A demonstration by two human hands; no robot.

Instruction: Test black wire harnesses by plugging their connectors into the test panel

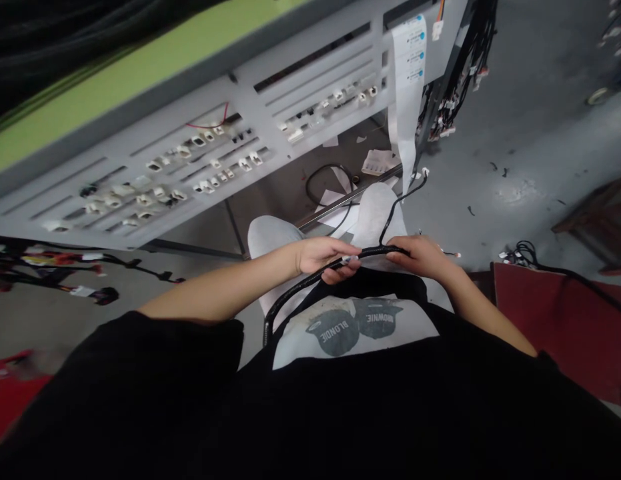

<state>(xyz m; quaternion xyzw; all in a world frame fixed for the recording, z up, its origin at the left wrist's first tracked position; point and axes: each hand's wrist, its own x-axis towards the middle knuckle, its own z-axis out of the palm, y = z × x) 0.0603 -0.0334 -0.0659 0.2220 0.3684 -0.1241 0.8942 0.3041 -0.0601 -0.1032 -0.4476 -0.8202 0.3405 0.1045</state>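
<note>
A black wire harness (290, 292) runs across my lap and curves down at the left, beside my shirt. My left hand (329, 259) is closed around it from below, thumb along the top. A small white and blue piece, which looks like a label, shows on the harness at my left fingers. To the right, my right hand (415, 255) grips the harness near a thin branch (390, 213). This branch rises between the hands and ends in a white connector (425, 172). My right fingertips are partly hidden.
A grey slotted panel (270, 130) with several white connectors stands in front of me. A strip of labels (409, 100) hangs from its right side. More harnesses hang at right (455, 93) and lower left (55, 267). A red surface (555, 320) is at my right.
</note>
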